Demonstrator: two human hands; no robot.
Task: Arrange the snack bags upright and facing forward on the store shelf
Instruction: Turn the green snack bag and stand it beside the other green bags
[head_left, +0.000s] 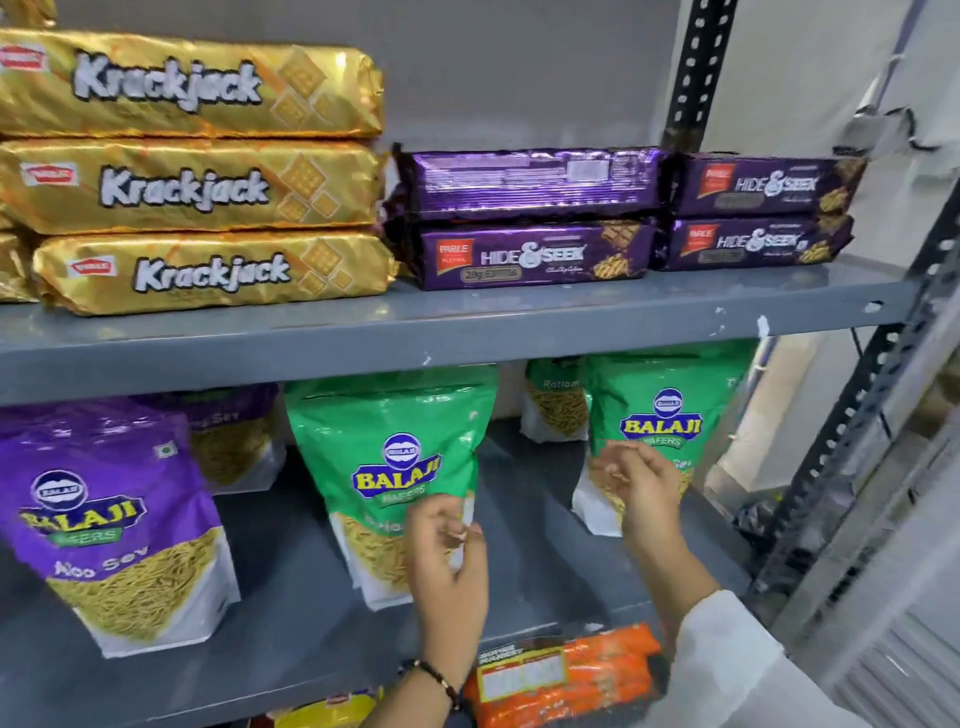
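Both hands are empty, fingers loosely apart. Left hand (447, 551) hovers before the middle green bag (387, 467); right hand (644, 478) before the right green bag (654, 415), both standing on the lower shelf (291, 623). The bags look light, soft and slippery; better to pinch the sides above the grip.

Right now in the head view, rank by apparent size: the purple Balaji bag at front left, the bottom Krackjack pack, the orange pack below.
1. Krackjack pack
2. purple Balaji bag, close behind; nearer the camera, so unsure
3. orange pack, partly hidden
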